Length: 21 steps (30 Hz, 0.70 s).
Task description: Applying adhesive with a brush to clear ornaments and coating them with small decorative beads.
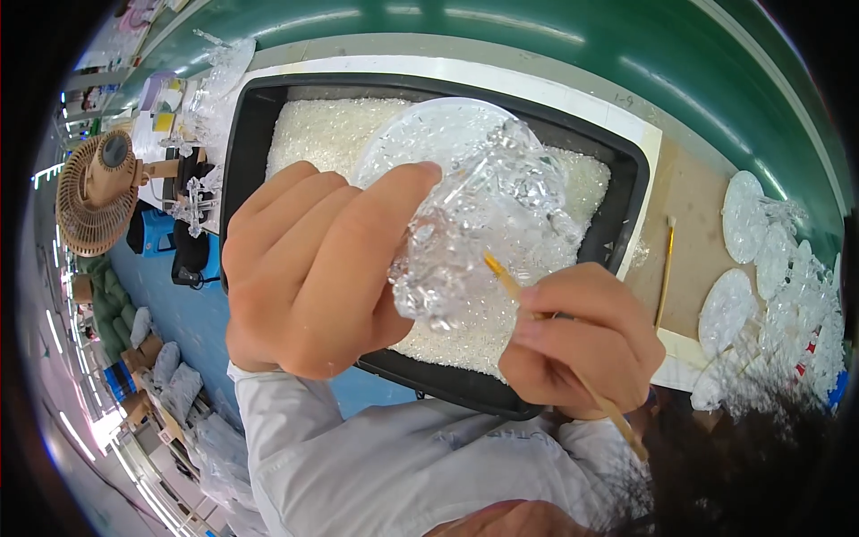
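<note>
My left hand [313,259] is closed around a clear, glassy ornament [483,219] with a round, flat base [425,130] at its far side. It is held up over a black tray [631,192] of whitish sparkling granules [327,134]. In my right hand [586,340] is a thin paintbrush [506,278] with a wooden handle, pinched between the fingers. Its yellowish tip points at the near right side of the ornament; whether it touches I cannot tell. My left fingers hide part of the ornament.
Another thin brush [667,268] lies on the table right of the tray. Several clear pieces with round bases [743,219] are grouped at the far right. A brown fan [98,192] stands at the left, near more clear pieces [197,206]. A green surface [537,40] runs behind the table.
</note>
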Tool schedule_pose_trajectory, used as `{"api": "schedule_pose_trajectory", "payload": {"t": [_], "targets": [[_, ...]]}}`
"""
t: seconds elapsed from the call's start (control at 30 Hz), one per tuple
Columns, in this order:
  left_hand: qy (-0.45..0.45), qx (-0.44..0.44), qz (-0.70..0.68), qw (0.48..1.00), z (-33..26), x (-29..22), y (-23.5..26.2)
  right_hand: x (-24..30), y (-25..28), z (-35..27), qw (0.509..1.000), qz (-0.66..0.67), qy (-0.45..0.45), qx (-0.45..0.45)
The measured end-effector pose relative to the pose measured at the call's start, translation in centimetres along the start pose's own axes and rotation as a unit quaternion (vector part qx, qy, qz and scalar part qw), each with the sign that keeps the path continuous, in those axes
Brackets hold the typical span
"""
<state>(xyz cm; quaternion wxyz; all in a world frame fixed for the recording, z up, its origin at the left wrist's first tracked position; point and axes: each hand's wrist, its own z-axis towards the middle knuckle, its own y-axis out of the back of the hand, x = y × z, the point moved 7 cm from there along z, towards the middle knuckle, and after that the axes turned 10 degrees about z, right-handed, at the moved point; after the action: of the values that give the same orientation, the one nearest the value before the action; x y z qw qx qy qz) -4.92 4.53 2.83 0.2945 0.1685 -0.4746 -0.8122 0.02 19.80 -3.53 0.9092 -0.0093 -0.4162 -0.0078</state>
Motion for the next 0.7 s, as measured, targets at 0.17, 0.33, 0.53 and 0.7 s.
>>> {"api": "schedule_pose_trajectory", "payload": {"t": [0.17,0.33,0.53,0.7], "targets": [[0.006,-0.008,-0.005,1.000,-0.3,0.4,0.0,-0.1,1.0,-0.4,0.999,0.003,0.000,-0.043],[0.019,-0.035,0.012,0.999,0.1,0.0,-0.1,0.0,1.1,-0.3,0.998,-0.008,0.007,-0.060],[-0.007,-0.092,0.013,0.996,0.1,0.5,-0.5,-0.6,1.1,0.4,0.999,-0.003,-0.008,-0.036],[-0.004,-0.073,0.014,0.997,0.1,0.4,-0.3,-0.9,0.7,0.7,0.999,-0.027,0.011,-0.026]]}}
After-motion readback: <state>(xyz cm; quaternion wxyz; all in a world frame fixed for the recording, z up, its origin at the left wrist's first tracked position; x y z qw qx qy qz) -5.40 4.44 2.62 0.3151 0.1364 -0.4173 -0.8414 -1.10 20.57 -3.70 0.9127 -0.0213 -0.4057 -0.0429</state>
